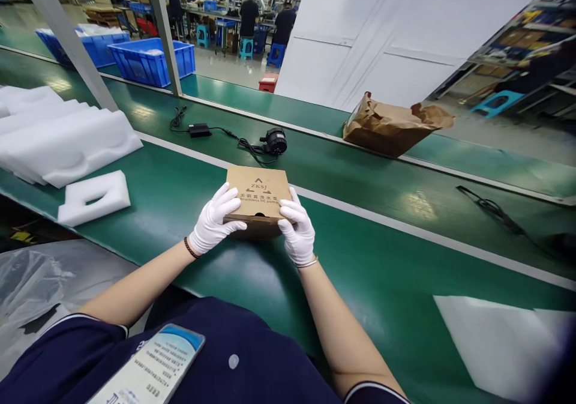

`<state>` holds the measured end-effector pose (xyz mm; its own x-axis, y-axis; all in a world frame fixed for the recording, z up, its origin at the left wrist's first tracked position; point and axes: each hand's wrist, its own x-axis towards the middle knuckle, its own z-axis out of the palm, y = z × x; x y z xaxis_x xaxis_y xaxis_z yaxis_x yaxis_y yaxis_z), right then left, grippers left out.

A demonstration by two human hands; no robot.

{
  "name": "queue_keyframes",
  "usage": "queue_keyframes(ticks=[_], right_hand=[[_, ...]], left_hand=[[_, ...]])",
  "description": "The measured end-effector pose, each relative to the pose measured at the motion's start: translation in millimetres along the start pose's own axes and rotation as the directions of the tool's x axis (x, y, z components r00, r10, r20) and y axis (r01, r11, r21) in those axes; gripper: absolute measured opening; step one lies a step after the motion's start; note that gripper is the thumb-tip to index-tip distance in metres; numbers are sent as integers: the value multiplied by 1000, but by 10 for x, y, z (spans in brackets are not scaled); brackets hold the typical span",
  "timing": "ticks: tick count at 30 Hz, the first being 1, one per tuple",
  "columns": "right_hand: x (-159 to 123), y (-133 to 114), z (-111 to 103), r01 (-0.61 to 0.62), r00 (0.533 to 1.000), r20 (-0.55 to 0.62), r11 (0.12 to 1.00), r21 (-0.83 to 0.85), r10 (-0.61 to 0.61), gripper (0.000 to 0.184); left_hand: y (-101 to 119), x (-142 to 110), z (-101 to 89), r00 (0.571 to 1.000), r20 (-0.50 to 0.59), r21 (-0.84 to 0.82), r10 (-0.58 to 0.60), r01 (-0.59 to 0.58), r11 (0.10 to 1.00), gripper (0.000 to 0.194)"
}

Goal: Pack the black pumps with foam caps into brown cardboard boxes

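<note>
Cardboard box (258,201) on or just above green workbench (369,284), grasped from both sides by left hand (211,219) and right hand (297,229): white-gloved fingers clenched on box edges. Black pump (275,141) with cable (216,131) just beyond; white foam trays (67,146) farther left.

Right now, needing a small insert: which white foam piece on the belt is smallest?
The slotted foam block lying alone left of the left hand; the large moulded foam trays lie beyond it, the flat white sheet at lower right.
</note>
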<state>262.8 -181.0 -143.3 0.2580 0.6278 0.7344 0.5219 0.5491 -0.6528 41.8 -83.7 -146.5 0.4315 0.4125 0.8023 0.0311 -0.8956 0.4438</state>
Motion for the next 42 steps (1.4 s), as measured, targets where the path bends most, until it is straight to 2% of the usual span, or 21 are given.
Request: queue_keyframes(ticks=[2,8,11,13,15,16,18,20,22,24,27,29,32,37,39,41,42], right_hand=[[-3,-19,26,-14,999,-29,1000,-8,13,20],[-47,13,113,-62,992,-116,991,-121,48,25],[-110,87,78,-39,992,-121,994,-98,27,27],[-119,112,23,4,998,-68,993,-120,-12,33],[-69,67,-30,37,999,8,971,-234,-36,40],[-24,10,-48,50,998,52,951,-306,-36,42],[86,-165,-63,70,990,138,914,-400,-15,36],[185,-366,-63,113,961,276,907,-406,4,31],[232,-515,-58,169,911,412,906,-388,7,31],[214,-566,-45,227,889,456,893,-388,-28,30],[102,-484,-5,301,928,341,843,-445,-152,25],[27,-391,27,398,909,314,791,-465,-273,28],[-28,-290,68,456,889,301,738,-497,-346,32],[-1,-245,139,403,915,220,732,-549,-339,16],[7,-254,196,356,932,148,752,-555,-332,11],[-9,-277,267,288,949,60,771,-568,-310,24],[-25,-287,300,262,956,55,760,-595,-287,32]], left_hand=[[-4,29,-2,999,-12,-4,34,-34,999,57],[91,-7,110,991,-116,36,-63,67,997,39],[31,-13,75,998,-55,32,-14,16,999,34],[-39,3,19,999,52,57,3,-6,998,34],[-93,27,-38,990,139,98,0,-13,995,34],[-107,39,-61,989,150,111,8,-25,994,32],[-100,52,-86,991,126,124,50,-65,990,27],[-51,42,-80,993,93,124,76,-88,988,30],[35,10,-39,997,67,104,33,-39,994,47],[143,-31,35,996,27,65,-83,81,995,63],[291,-71,164,957,-55,-4,-286,286,958,58],[341,-77,225,937,-88,-47,-338,335,941,53],[331,-68,255,946,-96,-71,-310,304,950,50],[276,-69,280,956,-133,-47,-263,259,965,46],[266,-71,299,950,-162,-23,-266,266,964,41],[228,-52,294,950,-175,-6,-258,261,965,37],[188,-28,279,954,-167,-7,-249,252,968,36]])
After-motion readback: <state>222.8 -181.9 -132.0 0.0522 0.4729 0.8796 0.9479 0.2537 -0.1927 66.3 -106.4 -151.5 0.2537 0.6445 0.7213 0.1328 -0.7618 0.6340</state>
